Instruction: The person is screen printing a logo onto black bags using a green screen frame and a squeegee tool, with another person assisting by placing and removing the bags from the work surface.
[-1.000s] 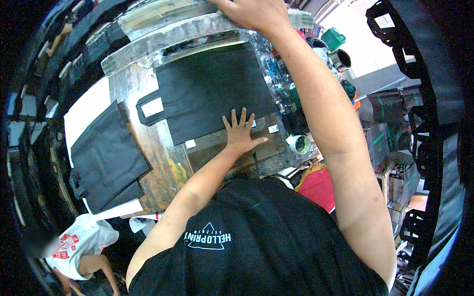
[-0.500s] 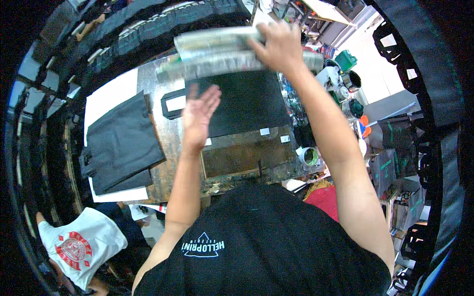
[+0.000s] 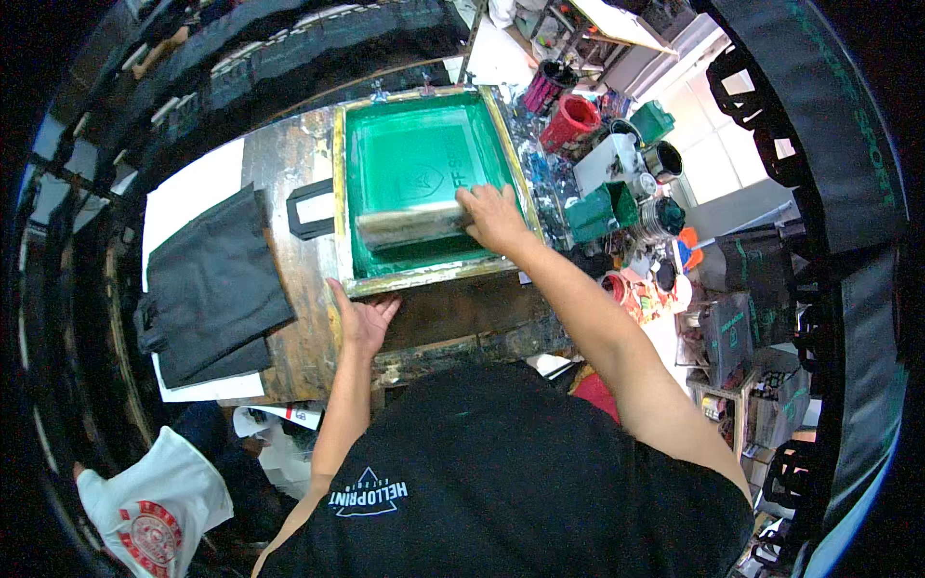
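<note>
A screen-printing frame [image 3: 424, 278] with pale, yellow-stained edges lies flat on the worktable. Green ink covers its mesh [image 3: 405, 144], where a darker printed design shows through. My right hand [image 3: 493, 220] is closed on the right end of a long squeegee [image 3: 409, 223], which stands across the near part of the mesh. At the frame's near left corner is my left hand [image 3: 363, 323], palm up and fingers apart, the thumb by the rim. A black bag handle [image 3: 297, 217] sticks out from under the frame's left side; the rest of that bag is hidden.
Black fabric bags [image 3: 217, 289] lie stacked on a white board at the left of the worktable [image 3: 313, 337]. Ink pots, including a red tub [image 3: 570, 123] and a green container [image 3: 602, 212], crowd the right side. Another person's white shirt [image 3: 159, 501] shows at lower left.
The frame has come down from its raised position onto the black bag. My right hand has moved nearer and grips the squeegee on the mesh. My left hand has drawn back to the frame's near corner.
</note>
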Demonstrator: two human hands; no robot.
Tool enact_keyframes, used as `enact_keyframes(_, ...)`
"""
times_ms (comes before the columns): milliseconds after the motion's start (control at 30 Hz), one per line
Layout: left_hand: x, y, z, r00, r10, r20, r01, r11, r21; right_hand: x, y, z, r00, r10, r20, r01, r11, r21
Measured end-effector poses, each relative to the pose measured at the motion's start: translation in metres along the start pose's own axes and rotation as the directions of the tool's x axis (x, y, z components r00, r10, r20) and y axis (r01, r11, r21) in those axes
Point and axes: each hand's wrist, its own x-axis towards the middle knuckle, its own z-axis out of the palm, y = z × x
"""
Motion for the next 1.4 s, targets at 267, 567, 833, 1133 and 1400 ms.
enact_keyframes(267, 0.003, 0.0, -0.007, 0.999, -0.007, 0.036, 0.006, 0.999, 0.032, 0.013, 0.011, -0.037, 0.997, 0.003, 0.082, -0.004, 1.0, 0.022)
enact_keyframes(567, 0.013, -0.005, -0.017, 0.999, -0.02, 0.045, 0.019, 0.999, 0.028, -0.037, -0.023, 0.009, 1.0, 0.014, -0.013, -0.014, 0.997, -0.073)
enact_keyframes(833, 0.011, 0.0, -0.015, 0.996, -0.046, 0.071, 0.042, 0.998, 0.051, 0.018, -0.002, 0.039, 0.986, 0.033, -0.16, -0.05, 0.993, -0.105)
enact_keyframes(1133, 0.009, 0.004, 0.0, 0.995, -0.078, -0.054, 0.08, 0.996, 0.03, 0.152, 0.076, 0.067, 0.991, 0.036, -0.129, -0.052, 0.991, -0.122)
enact_keyframes(1400, 0.013, 0.007, 0.006, 0.983, -0.134, -0.129, 0.145, 0.987, 0.073, 0.259, 0.132, 0.086, 0.985, 0.001, -0.17, -0.024, 0.991, -0.132)
